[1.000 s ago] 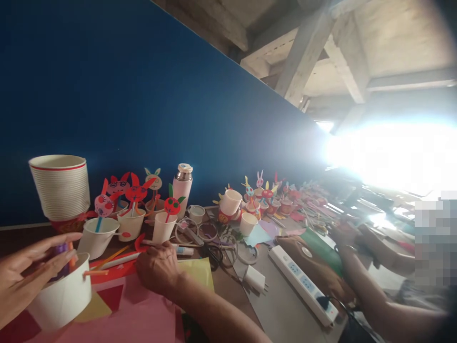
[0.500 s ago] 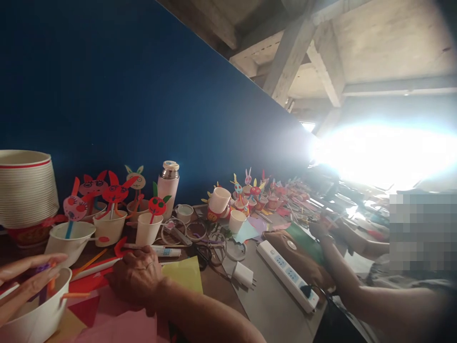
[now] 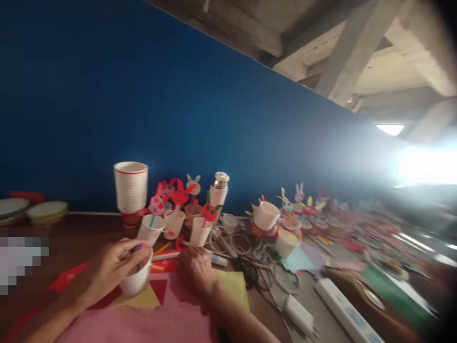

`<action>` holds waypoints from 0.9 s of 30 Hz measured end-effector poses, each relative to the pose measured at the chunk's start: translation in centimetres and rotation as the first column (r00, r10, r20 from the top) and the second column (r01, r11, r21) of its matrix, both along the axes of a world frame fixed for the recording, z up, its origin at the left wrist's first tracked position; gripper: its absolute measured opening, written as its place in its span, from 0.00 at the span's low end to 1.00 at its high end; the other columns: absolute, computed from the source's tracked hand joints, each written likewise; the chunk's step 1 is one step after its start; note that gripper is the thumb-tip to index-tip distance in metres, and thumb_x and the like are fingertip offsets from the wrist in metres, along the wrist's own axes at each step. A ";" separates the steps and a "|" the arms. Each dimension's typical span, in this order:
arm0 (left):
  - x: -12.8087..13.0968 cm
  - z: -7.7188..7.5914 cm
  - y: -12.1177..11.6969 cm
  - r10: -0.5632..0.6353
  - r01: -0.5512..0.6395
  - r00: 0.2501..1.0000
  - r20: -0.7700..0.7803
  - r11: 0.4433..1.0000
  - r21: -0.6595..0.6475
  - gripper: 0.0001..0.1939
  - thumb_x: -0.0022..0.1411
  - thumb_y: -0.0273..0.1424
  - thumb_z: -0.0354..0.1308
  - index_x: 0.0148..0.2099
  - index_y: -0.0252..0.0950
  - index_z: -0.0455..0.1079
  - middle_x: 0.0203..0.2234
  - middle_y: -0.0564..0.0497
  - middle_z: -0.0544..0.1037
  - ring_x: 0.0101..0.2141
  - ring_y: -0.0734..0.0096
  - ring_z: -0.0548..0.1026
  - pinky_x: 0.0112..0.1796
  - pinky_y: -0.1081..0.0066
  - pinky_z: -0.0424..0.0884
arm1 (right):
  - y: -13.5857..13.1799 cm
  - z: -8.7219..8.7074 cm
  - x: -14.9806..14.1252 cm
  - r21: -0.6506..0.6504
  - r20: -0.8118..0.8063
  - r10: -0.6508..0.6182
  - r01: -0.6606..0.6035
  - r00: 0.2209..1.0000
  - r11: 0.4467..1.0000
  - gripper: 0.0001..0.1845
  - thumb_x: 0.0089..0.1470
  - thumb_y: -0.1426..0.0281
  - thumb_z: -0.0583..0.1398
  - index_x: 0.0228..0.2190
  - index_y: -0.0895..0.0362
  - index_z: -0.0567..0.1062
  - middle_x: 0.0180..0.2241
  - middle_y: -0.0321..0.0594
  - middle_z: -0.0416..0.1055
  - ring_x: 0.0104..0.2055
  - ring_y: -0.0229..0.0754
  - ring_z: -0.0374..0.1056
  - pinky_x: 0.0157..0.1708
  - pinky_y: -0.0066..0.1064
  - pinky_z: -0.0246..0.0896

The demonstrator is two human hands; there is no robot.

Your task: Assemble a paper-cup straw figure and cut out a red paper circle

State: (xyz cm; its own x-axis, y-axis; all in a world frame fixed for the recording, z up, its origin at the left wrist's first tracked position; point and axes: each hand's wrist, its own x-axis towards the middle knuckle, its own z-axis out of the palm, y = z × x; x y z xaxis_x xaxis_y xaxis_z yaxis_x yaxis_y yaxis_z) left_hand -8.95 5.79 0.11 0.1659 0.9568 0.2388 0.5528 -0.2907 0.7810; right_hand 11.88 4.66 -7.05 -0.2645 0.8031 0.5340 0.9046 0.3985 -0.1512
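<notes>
My left hand [image 3: 116, 262] reaches over a white paper cup [image 3: 137, 282], its fingers pinched around a purple straw-like piece [image 3: 137, 248] at the cup's mouth. Orange pieces show at that cup's side. To the right, my right hand [image 3: 197, 267] rests on the table with fingers curled down; whatever lies under them is hidden. It is beside a white stick [image 3: 167, 256] and red paper, at the edge of a pink sheet [image 3: 143, 324]. Behind the hands stand paper cups [image 3: 200, 232] with decorated faces on straws, among them a red face [image 3: 209, 213] with green ears.
A tall stack of paper cups [image 3: 131, 188] and a pink thermos [image 3: 218, 195] stand by the blue wall [image 3: 178, 95]. To the right lie cables [image 3: 250, 262], a white charger [image 3: 299, 314], a power strip [image 3: 346, 309] and a brown-green bag [image 3: 371, 290]. Yellow paper [image 3: 233, 290] lies beside my right forearm.
The view has swung left, so everything appears shifted right and the co-worker's arms at the right have left the picture. My left hand stays at the cup; my right hand stays curled on the table.
</notes>
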 end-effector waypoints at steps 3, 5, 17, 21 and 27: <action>0.3 1.3 -1.0 -0.085 0.085 0.996 0.015 0.996 0.000 0.19 0.56 0.43 0.51 0.32 0.35 0.77 0.25 0.52 0.79 0.31 0.66 0.76 0.31 0.78 0.68 | -0.3 0.9 0.1 -0.010 -0.128 0.025 -0.026 0.992 1.000 0.11 0.54 0.74 0.54 0.21 0.58 0.70 0.22 0.38 0.71 0.26 0.38 0.68 0.30 0.26 0.55; 0.6 1.8 -1.5 -0.148 0.148 0.989 0.020 0.989 -0.002 0.19 0.58 0.41 0.49 0.29 0.35 0.76 0.23 0.52 0.78 0.28 0.67 0.75 0.30 0.77 0.67 | -0.6 2.0 0.1 -0.029 -0.208 0.057 -0.064 0.977 0.998 0.13 0.56 0.74 0.53 0.22 0.58 0.70 0.22 0.36 0.70 0.25 0.36 0.66 0.29 0.24 0.53; 1.6 1.9 -2.5 -0.217 0.219 0.966 0.138 0.976 -0.004 0.16 0.59 0.40 0.51 0.34 0.36 0.75 0.28 0.51 0.79 0.32 0.65 0.75 0.33 0.75 0.68 | -4.6 6.6 -3.0 -0.265 -0.627 0.098 -0.331 0.773 0.906 0.21 0.44 0.64 0.66 0.42 0.54 0.71 0.40 0.39 0.71 0.43 0.47 0.67 0.43 0.34 0.61; 2.0 1.8 -2.9 -0.244 0.252 0.957 0.159 0.967 -0.031 0.15 0.59 0.38 0.51 0.37 0.37 0.76 0.32 0.51 0.77 0.33 0.66 0.75 0.35 0.75 0.68 | -4.7 5.8 -3.6 -0.272 -0.633 0.082 -0.321 0.770 0.907 0.29 0.38 0.67 0.69 0.44 0.53 0.69 0.41 0.40 0.71 0.42 0.48 0.68 0.42 0.35 0.63; 2.2 1.4 -2.9 -0.230 0.270 0.929 0.291 0.957 -0.105 0.17 0.57 0.42 0.54 0.36 0.34 0.76 0.30 0.51 0.76 0.30 0.67 0.75 0.31 0.75 0.69 | -4.3 4.8 -4.0 -0.243 -0.674 0.102 -0.350 0.732 0.904 0.25 0.39 0.72 0.67 0.42 0.54 0.69 0.35 0.37 0.72 0.37 0.44 0.69 0.37 0.30 0.65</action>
